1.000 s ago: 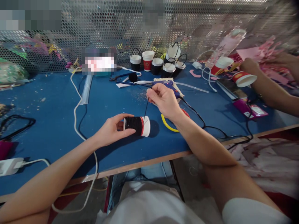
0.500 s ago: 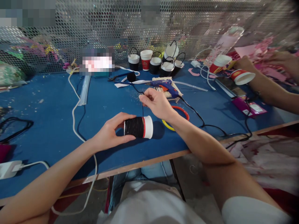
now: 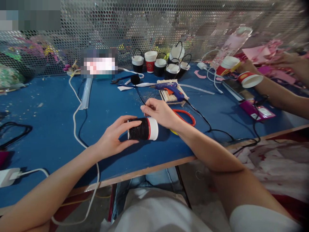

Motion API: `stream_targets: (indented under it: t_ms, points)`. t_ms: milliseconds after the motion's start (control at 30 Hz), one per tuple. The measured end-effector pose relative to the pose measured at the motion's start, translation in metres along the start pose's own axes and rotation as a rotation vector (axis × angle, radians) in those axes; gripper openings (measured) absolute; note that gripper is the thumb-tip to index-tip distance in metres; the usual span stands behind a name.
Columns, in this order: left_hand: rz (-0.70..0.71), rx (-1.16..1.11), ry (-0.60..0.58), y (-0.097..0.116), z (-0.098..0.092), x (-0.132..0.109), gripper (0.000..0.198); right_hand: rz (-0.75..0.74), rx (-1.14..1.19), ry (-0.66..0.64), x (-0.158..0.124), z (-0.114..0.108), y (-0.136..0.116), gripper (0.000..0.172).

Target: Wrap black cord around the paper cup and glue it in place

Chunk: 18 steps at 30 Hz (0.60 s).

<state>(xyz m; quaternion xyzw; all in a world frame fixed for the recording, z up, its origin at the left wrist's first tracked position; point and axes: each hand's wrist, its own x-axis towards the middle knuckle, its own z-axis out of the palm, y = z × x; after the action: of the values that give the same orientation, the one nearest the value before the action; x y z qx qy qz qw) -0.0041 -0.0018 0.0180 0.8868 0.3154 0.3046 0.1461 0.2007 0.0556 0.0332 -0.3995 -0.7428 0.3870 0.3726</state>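
Observation:
A paper cup (image 3: 153,129) lies on its side above the blue table, its body wound with black cord (image 3: 138,129) up to a thin red band near the white rim. My left hand (image 3: 118,135) grips the cup's wound part from the left, thumb below and fingers above. Just above the cup, my right hand (image 3: 156,111) pinches the black cord (image 3: 140,95), which runs up to a small black ball of cord (image 3: 135,79). Behind my right hand lies a red ring (image 3: 188,116).
A blue glue gun (image 3: 170,87) rests on a stick mat (image 3: 166,96). Several black-wrapped cups (image 3: 160,67) stand by the mesh panel (image 3: 130,29). A white cable (image 3: 75,122) crosses the left side. Another person's forearm (image 3: 272,91) reaches in at right, near a tipped cup (image 3: 249,79).
My right hand has moved down towards the cup along with the cord. The cup has shifted slightly upward, and my left hand's fingers lie further over it. At right, the other person's hands have moved.

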Motion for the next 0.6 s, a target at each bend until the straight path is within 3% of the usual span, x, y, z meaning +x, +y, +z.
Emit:
stream_targets:
  t_ms: [100,233,433,533,600]
  points:
    - [-0.051,-0.037,0.018,-0.0012,0.0034,-0.0015,0.054,0.007,0.013,0.022,0.0001,0.0013,0.0019,0.029]
    - [-0.238,-0.275,0.034,-0.0013,0.0077,-0.0027,0.067,0.007,0.017,0.053,0.0007,0.003,0.0046,0.029]
    - [-0.367,-0.579,0.034,0.0007,0.0084,-0.0017,0.049,-0.04,-0.085,0.093,-0.0028,0.0064,0.0018,0.028]
    - [-0.421,-0.619,0.05,-0.0001,0.0085,-0.0016,0.032,-0.061,-0.137,0.104,-0.0053,0.008,-0.0014,0.028]
    - [-0.407,-0.613,0.068,-0.0011,0.0088,-0.0016,0.034,-0.079,-0.152,0.093,-0.0062,0.0077,-0.003,0.027]
